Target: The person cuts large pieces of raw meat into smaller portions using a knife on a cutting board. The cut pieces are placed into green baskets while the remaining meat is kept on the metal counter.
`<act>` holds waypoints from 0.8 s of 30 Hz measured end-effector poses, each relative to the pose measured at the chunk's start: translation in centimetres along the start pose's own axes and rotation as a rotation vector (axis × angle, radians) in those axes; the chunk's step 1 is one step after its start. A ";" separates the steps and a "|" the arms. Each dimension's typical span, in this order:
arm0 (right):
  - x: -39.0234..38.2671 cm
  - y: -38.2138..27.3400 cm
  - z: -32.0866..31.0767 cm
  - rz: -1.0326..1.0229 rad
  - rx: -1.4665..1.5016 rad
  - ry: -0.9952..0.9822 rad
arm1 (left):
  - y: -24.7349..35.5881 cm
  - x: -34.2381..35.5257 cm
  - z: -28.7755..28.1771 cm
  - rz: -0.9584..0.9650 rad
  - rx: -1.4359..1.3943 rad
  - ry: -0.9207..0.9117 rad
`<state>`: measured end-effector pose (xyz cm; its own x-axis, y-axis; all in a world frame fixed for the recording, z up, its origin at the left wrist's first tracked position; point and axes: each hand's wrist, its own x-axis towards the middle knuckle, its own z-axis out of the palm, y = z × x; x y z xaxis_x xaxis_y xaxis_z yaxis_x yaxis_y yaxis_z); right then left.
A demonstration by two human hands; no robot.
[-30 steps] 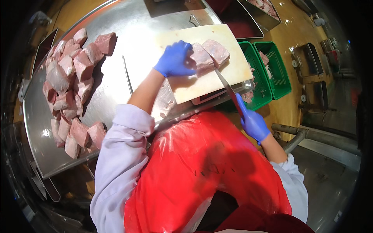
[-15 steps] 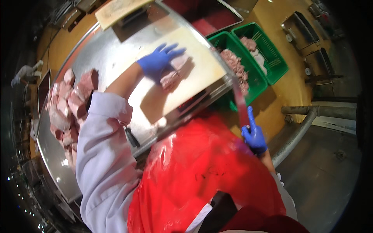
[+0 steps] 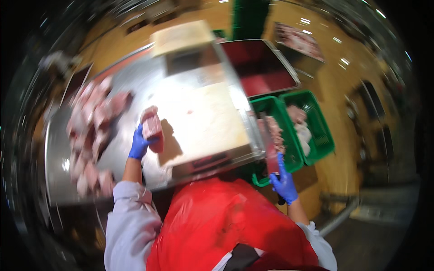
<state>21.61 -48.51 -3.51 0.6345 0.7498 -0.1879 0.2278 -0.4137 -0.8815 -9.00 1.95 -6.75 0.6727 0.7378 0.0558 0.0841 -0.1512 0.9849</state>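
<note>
My left hand (image 3: 139,145), in a blue glove, is closed round a pink piece of meat (image 3: 151,124), raised at the left edge of the white cutting board (image 3: 212,122). My right hand (image 3: 284,184), also gloved, grips a long knife (image 3: 271,160), whose blade points away from me, over the near end of a green basket (image 3: 257,107) of meat scraps. Left of my left hand, a pile of meat chunks (image 3: 90,117) lies on the steel table (image 3: 58,185).
A second green basket (image 3: 318,135) stands beside the first. Behind them are a dark red tray (image 3: 253,63) and a bin of meat (image 3: 298,40). A pale board (image 3: 181,34) lies at the table's back. A metal pipe (image 3: 341,212) runs at lower right; a blurred person (image 3: 61,63) is at far left.
My left hand has moved left and toward me from the board's middle, lifting meat. My right hand's knife has left the board for the basket's side. The camera view has shifted and blurred.
</note>
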 end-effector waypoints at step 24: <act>10.3 -13.6 14.4 -0.230 0.052 -0.301 | -12.2 -28.0 -27.9 -0.921 1.122 0.572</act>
<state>14.43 -27.71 0.34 0.3242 0.9413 -0.0942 0.2967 -0.1958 -0.9347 -49.32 1.49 -15.72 -0.2542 0.9527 -0.1667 0.9559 0.2737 0.1065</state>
